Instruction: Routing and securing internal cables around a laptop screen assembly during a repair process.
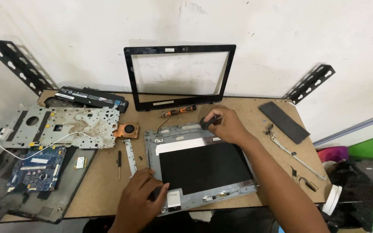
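Screen lid assembly lies flat mid-desk, panel face up, dark display sitting in its grey back cover. Left hand presses flat on the near-left corner, fingers spread, holding nothing; looks like it pins the lid so it can't slide. Right hand is at the far edge by the hinge end, grip closed around a small black tool handle, tip hidden under the fingers, so I can't tell what it's engaging.

Parts look laid out by removal, kept off the work zone:
- 1 black screen bezel, propped upright against the wall, out of the way
- 1 orange-handled screwdriver just behind the lid, within reach
- 1 thin black screwdriver left of the lid
- 1 metal chassis plate far left, with 1 copper fan heatsink at its edge
- 1 blue motherboard resting in the base shell
- 1 battery pack at the back left
- 1 dark flat strip to the right
- 1 hinge bracket right, 1 more left of the lid
- 2 black perforated wall brackets carry the desk
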